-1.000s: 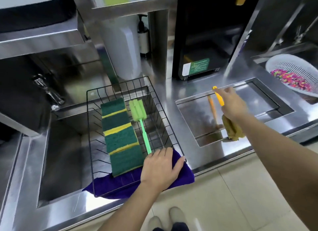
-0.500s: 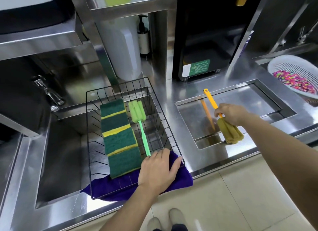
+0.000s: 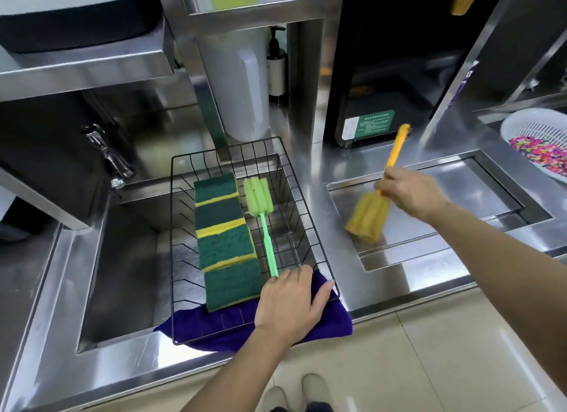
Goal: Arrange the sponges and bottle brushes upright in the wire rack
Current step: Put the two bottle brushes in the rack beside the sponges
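A black wire rack sits over the sink's right end on a purple cloth. Inside it, several green-and-yellow sponges stand in a row, with a green bottle brush lying beside them, head at the far end. My left hand rests flat on the rack's near right corner, fingers spread, covering the green handle's end. My right hand grips the orange handle of a yellow bottle brush, held above the counter to the right of the rack, its sponge head pointing down and left, blurred.
A steel sink lies under and left of the rack, with a tap behind. A recessed steel lid is under the yellow brush. A white colander of coloured bits stands far right. A white jug and pump bottle stand behind the rack.
My right hand has lifted the yellow brush off the recessed lid and swung it left toward the rack. My left hand has stayed on the rack's corner.
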Motion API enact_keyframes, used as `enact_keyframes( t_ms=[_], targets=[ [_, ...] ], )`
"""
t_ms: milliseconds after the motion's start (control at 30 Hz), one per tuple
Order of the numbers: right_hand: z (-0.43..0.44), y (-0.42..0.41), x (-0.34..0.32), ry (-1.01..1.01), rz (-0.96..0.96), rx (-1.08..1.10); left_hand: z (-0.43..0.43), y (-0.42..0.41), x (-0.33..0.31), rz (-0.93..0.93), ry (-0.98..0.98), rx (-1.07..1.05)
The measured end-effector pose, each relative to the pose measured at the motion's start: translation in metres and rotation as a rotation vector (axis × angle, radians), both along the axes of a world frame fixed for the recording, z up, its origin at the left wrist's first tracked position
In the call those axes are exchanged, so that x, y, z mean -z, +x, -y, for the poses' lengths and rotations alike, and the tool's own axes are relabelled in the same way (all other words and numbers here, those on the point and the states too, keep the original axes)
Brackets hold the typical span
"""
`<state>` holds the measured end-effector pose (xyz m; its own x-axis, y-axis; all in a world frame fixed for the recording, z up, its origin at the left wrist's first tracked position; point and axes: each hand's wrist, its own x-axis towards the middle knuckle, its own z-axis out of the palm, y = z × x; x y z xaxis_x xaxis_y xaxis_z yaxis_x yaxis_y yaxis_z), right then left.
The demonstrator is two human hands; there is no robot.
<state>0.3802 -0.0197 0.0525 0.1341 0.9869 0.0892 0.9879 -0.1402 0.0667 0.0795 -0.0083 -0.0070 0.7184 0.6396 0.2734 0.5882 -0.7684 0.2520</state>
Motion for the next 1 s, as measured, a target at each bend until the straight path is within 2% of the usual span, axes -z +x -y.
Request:
enact_keyframes(
  t_ms=[67, 133, 200, 267, 333, 433, 533, 700, 1000],
  targets=[
    [-0.009, -0.008, -0.012, 0.122, 0.046, 0.035, 0.0, 0.0, -0.001, 0.0, 0.0, -0.005],
    [-0.021, -0.018, -0.022, 0.267, -0.058, 0.157, 0.0, 0.0, -0.001, -0.004, 0.006, -0.01],
    [-0.031, -0.03, -0.031, 0.412, -0.306, 0.314, 0.0, -0.001, -0.002, -0.003, 0.011, -0.018],
    [-0.041, -0.045, -0.042, 0.534, -0.633, 0.349, 0.0, -0.001, -0.003, -0.003, 0.01, -0.024],
    [-0.053, -0.063, -0.052, 0.64, -0.88, 0.369, 0.0, -0.001, -0.002, -0.004, 0.018, -0.021],
    [-0.072, -0.088, -0.061, 0.613, -1.116, 0.347, 0.0, -0.002, -0.003, -0.003, 0.037, -0.011],
    [-0.088, -0.116, -0.055, 0.343, -1.109, 0.336, 0.001, -0.004, -0.004, -0.017, 0.095, 0.008],
    [-0.099, -0.157, -0.023, -0.048, -0.893, 0.289, -0.003, -0.016, 0.0, -0.032, 0.134, 0.006],
    [-0.114, -0.181, 0.008, -0.266, -0.686, 0.365, -0.005, -0.029, 0.006, -0.018, 0.17, 0.023]
  ],
)
